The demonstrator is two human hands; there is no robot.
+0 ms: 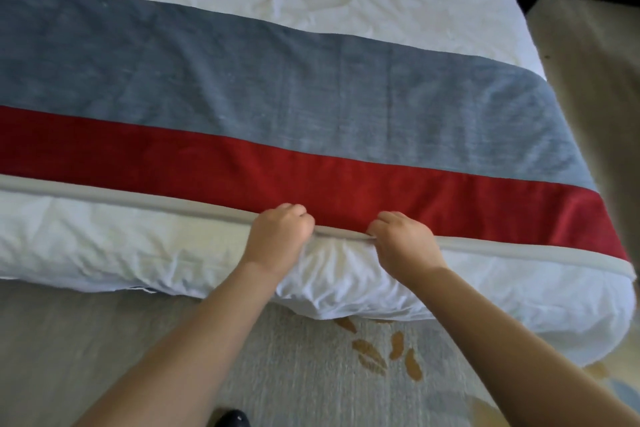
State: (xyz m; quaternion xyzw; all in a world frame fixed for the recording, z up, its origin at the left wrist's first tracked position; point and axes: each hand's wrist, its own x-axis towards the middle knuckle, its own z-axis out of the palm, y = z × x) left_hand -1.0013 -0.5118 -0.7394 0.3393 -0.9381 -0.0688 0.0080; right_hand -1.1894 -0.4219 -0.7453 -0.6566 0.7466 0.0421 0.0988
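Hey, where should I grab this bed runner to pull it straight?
Best grip: the grey trim on the near edge of the runner, reached from the side nearest you. It forms a thick ridge; the left hand and right hand pinch it there.

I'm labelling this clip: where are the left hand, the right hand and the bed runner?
left hand (277, 234): head view, back of the hand.
right hand (403, 241): head view, back of the hand.
bed runner (311, 97): head view, its blue-grey band.
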